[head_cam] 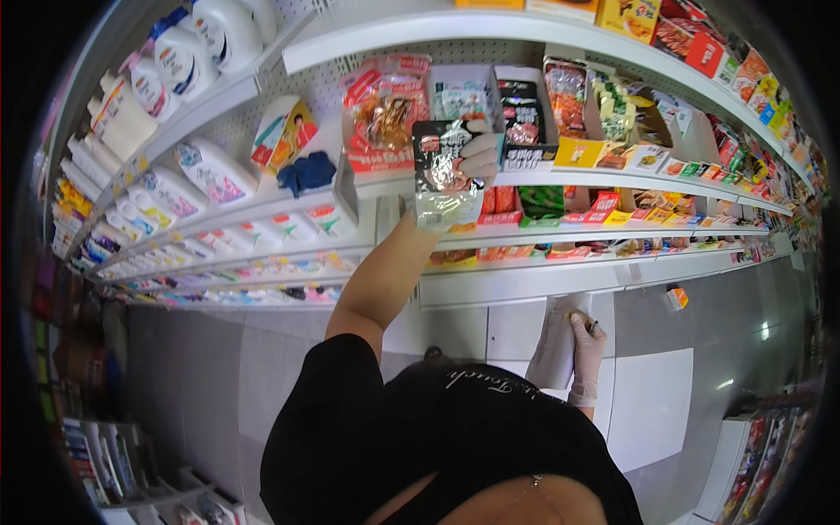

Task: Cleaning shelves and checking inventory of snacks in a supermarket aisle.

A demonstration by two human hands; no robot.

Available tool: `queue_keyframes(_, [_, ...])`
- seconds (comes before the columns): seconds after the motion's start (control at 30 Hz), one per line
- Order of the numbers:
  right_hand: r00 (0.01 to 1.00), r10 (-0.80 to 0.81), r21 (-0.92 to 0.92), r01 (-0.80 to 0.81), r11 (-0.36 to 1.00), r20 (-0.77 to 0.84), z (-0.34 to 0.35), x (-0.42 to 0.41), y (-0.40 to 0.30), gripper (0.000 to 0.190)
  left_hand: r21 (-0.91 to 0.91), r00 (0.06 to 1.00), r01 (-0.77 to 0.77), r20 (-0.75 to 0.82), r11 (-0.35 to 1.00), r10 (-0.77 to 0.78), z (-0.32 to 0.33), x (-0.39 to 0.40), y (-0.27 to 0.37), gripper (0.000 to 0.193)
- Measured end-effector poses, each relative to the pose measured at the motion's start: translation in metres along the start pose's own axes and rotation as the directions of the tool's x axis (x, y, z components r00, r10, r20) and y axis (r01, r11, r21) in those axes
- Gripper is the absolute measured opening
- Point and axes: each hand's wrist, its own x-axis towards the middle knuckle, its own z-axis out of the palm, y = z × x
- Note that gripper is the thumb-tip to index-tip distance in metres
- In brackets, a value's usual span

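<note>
My left hand (pixel 480 157), in a pale glove, grips a black and silver foil snack pouch (pixel 443 180) by its right side. It holds the pouch upright in front of the snack shelf, and my arm hides part of the lower shelves. Lower down on the right, my right hand (pixel 588 348), also gloved, pinches a sheet of paper (pixel 554 344) bearing writing. A dark pen (pixel 594 326) shows at its fingers. Behind the pouch stand a red bag of packaged food (pixel 387 108) and a display box of black pouches (pixel 523 118).
Shelves of white detergent bottles (pixel 213 170) run along the left. A dark blue cloth (pixel 307 172) lies at a shelf corner beside a printed card (pixel 283 134). Snack boxes (pixel 613 154) continue rightward. A small orange and white packet (pixel 677 299) rests on the tiled floor (pixel 650 407).
</note>
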Motion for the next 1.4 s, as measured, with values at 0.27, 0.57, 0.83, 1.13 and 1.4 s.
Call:
queue_keyframes(0.27, [1.0,0.0,0.036,-0.001,0.999,0.025,0.006,-0.009,0.0,0.02,-0.265,0.999,0.002,0.052,0.964,0.012,-0.002,-0.029,-0.01,0.028])
queue_keyframes(0.57, [1.0,0.009,0.002,-0.009,1.0,0.012,0.008,-0.017,-0.003,0.02,-0.34,0.996,-0.074,-0.077,0.937,0.051,-0.001,-0.038,-0.025,0.028])
queue_keyframes(0.83, [0.995,0.002,0.01,-0.003,1.0,0.098,0.025,-0.024,-0.027,0.025,-0.285,0.994,0.109,0.025,0.952,-0.106,-0.005,-0.023,-0.061,0.053])
queue_keyframes(1.13, [0.909,-0.137,0.115,0.099,0.988,0.394,0.066,-0.014,-0.07,0.032,-0.264,0.948,0.315,0.035,0.912,-0.317,-0.011,-0.01,-0.138,0.07])
queue_keyframes(1.4, [0.979,-0.06,0.234,0.013,0.972,0.193,0.043,-0.018,-0.053,0.026,-0.158,0.83,0.36,-0.395,0.919,-0.393,-0.04,-0.011,-0.187,0.067])
